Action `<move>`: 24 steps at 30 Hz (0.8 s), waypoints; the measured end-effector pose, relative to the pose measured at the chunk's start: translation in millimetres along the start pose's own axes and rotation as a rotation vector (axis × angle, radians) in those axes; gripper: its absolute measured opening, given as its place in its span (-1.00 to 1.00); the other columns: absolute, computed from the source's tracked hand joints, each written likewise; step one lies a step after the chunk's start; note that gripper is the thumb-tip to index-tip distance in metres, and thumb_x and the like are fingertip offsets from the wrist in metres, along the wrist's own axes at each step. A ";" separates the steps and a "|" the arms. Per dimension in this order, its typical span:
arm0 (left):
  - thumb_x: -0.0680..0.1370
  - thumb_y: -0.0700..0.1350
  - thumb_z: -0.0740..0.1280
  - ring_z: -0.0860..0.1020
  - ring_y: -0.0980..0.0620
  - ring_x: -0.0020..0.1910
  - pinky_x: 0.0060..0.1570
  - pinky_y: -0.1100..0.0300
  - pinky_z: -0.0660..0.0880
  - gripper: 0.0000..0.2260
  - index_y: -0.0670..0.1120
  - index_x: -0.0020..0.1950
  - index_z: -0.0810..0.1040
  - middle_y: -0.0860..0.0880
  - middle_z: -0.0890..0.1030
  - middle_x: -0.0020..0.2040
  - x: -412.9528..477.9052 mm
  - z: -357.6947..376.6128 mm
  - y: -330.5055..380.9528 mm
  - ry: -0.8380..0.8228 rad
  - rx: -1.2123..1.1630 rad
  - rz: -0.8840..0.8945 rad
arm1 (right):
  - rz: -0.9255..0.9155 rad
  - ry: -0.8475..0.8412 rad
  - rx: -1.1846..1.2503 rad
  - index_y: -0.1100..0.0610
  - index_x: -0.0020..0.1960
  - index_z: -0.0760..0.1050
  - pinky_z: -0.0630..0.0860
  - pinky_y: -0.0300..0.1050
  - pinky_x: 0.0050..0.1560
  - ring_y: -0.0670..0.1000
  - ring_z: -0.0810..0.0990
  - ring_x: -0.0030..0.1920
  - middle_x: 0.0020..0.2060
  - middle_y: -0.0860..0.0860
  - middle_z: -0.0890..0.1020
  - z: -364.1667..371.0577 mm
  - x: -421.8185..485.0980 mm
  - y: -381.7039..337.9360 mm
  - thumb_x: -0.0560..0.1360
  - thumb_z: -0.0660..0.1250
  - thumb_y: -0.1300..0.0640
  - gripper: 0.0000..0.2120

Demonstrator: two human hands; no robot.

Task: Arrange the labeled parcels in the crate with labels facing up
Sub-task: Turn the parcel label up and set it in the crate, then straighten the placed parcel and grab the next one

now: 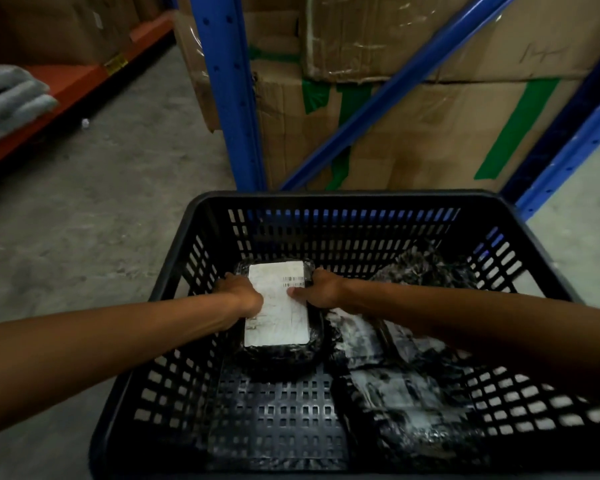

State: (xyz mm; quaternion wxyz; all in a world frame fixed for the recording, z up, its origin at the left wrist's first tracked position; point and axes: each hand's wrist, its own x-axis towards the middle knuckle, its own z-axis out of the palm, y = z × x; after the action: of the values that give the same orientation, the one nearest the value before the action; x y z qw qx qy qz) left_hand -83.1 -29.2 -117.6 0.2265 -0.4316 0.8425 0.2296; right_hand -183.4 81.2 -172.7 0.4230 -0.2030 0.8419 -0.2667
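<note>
The print on the white label [277, 303] is too smeared to read. The left hand [239, 294] covers the label's left edge. The right forearm [465, 317] hides part of the black parcels [413, 403] beneath it, which are blurred. The crate [326, 199] is cut off at the bottom edge.

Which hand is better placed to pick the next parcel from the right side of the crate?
Probably the right hand: its arm already lies above the dark parcels there, while the left hand is at the labeled parcel's far side.
</note>
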 end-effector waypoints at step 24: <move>0.64 -0.01 0.20 -0.21 -0.04 0.62 0.58 0.11 0.02 -0.24 -0.11 0.61 -0.29 -0.02 -0.29 0.62 -95.6 153.1 114.1 -0.057 -0.170 0.552 | -0.417 0.076 -1.291 0.09 0.63 0.09 0.14 0.07 0.60 0.12 -0.04 0.65 0.65 0.08 0.08 -125.2 -148.4 107.5 0.52 0.32 0.05 -0.24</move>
State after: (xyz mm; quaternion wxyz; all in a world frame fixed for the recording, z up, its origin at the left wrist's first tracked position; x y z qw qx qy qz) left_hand -99.7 179.1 -161.5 0.1419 -0.1967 0.8991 0.3645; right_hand -215.5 283.4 -87.2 0.1269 -0.5634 0.7898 0.2064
